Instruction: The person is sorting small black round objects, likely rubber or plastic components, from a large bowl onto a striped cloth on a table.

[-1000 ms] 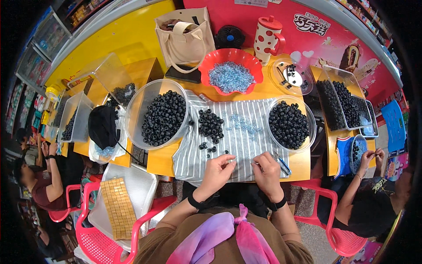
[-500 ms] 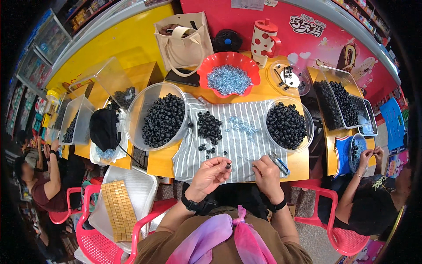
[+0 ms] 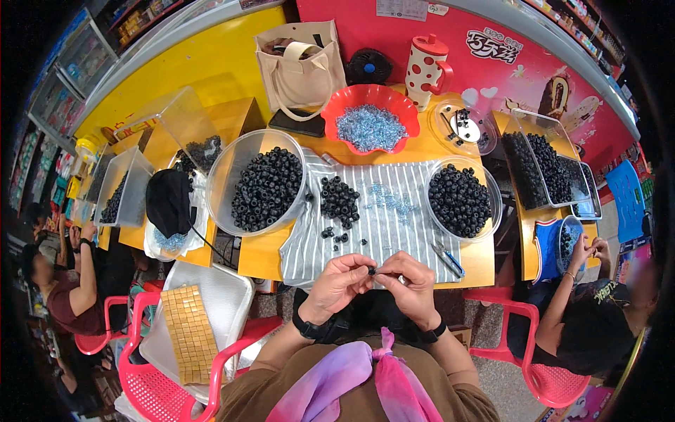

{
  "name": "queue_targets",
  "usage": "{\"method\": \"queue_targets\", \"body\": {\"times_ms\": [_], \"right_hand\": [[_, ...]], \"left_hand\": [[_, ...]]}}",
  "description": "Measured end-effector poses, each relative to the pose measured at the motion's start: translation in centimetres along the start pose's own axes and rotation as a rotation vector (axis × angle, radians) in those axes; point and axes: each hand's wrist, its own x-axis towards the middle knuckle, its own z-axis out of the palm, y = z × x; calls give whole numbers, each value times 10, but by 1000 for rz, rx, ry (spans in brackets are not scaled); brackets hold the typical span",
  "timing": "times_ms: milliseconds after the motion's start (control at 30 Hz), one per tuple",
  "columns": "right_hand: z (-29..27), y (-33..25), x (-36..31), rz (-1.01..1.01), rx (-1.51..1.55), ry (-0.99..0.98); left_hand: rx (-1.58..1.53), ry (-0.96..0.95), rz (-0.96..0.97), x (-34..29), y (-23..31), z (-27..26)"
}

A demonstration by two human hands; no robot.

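Note:
My left hand [image 3: 336,287] pinches a small round black bead [image 3: 371,270] between thumb and fingertips, over the table's front edge. Against it come the closed fingertips of my right hand [image 3: 411,287]; a tiny pale thing shows by them, too small to name. Just beyond lies a grey-and-white striped cloth [image 3: 316,246] bearing a pile of black beads [image 3: 339,200], a few strays and a scatter of clear bluish beads [image 3: 392,200]. Tubs of black beads stand at either side: a large clear tub [image 3: 219,176] on the left and a smaller clear tub [image 3: 497,211] on the right.
Pliers [image 3: 448,260] lie right on the cloth. Behind stand a red scalloped bowl [image 3: 408,105] of clear bluish beads, a canvas bag [image 3: 281,81], a fan [image 3: 369,65] and a dotted tumbler [image 3: 425,70]. Pink chairs [image 3: 503,330] flank me; other people sit left and right.
My right hand has moved left and up from the cloth's front edge to meet my left hand at the black bead. My left hand still holds the bead.

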Motion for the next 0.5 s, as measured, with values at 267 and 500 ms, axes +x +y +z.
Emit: {"method": "queue_targets", "body": {"times_ms": [267, 500], "right_hand": [[7, 11, -7, -148, -228, -19], [13, 16, -8, -210, -327, -59]], "left_hand": [[74, 49, -21, -1, -11, -9], [20, 53, -12, 1, -14, -10]]}}
